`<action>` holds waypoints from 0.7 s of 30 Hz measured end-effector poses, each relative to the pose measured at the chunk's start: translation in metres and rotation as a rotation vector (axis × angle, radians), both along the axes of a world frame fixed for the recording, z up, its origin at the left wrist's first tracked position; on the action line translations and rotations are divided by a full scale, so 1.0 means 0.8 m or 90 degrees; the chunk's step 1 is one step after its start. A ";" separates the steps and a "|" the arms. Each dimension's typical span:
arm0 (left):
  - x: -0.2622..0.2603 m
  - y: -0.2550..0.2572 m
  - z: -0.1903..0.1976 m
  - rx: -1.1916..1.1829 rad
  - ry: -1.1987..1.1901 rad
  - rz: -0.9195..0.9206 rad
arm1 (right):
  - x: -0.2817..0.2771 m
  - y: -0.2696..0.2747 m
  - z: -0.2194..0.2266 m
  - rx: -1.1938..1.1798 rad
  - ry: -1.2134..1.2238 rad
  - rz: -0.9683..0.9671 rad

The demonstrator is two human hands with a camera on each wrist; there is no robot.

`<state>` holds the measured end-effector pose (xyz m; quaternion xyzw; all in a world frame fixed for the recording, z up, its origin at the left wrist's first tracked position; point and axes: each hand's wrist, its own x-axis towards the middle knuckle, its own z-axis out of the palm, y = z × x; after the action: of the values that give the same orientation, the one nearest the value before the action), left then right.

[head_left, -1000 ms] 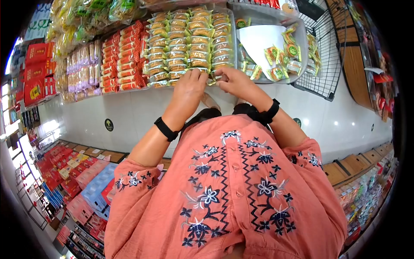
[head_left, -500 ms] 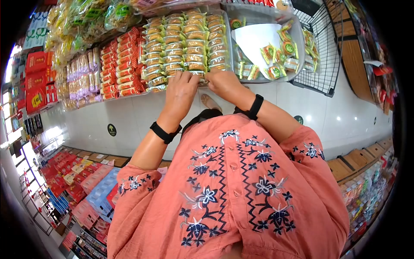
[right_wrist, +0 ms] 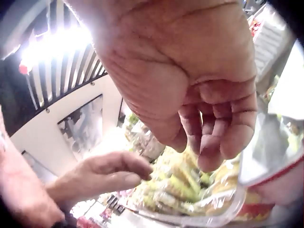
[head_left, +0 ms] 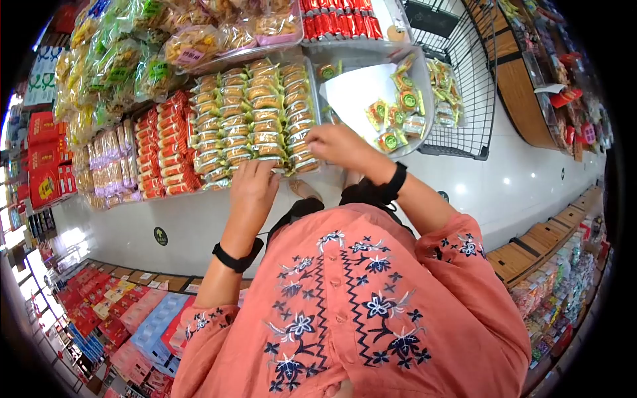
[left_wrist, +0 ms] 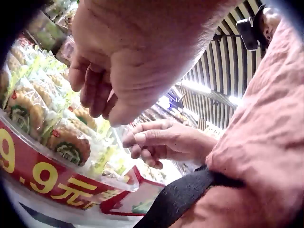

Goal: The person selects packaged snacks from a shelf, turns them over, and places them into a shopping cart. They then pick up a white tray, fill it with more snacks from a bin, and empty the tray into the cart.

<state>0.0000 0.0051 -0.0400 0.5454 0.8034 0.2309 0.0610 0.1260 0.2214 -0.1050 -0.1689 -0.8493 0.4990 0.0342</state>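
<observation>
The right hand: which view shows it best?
The right wrist view: the right hand looks largest there, with its palm and bent fingers visible. The head view shows its back; the left wrist view shows it smaller, beyond the left hand.

Snack wrappers (head_left: 267,123): clear plastic film, glossy, crinkled. Bin (head_left: 424,99): translucent plastic, smooth, glossy rim. Sheet (head_left: 358,99): white, smooth, matt, paper-like. Shirt (head_left: 371,298): matt cloth, softly wrinkled, with raised thread embroidery (head_left: 379,306). Floor (head_left: 119,225): smooth, glossy, with bright reflections. Display stand (head_left: 521,99): wood-look panels, visible grain. Cart (head_left: 458,126): dark wire mesh; wire material cannot be determined.
</observation>
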 end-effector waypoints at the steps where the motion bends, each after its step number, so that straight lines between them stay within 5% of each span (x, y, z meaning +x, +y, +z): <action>1: 0.001 0.004 0.005 0.014 -0.032 0.017 | 0.000 0.026 -0.003 0.025 0.006 -0.038; 6: 0.014 0.029 0.023 0.050 -0.153 0.118 | -0.025 0.158 0.008 -0.039 -0.108 -0.226; 9: 0.020 0.037 0.026 0.055 -0.179 0.133 | -0.053 0.212 -0.036 -0.279 -0.114 -0.306; 11: 0.022 0.039 0.028 0.054 -0.194 0.144 | -0.069 0.232 -0.064 -0.460 -0.076 -0.348; 21: 0.036 0.027 0.027 0.060 -0.220 0.236 | -0.112 0.253 -0.130 -0.527 -0.224 -0.362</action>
<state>0.0292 0.0268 -0.0183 0.3434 0.8556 0.3653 0.1287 0.0364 0.4242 -0.2092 -0.4728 -0.4949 0.7278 -0.0443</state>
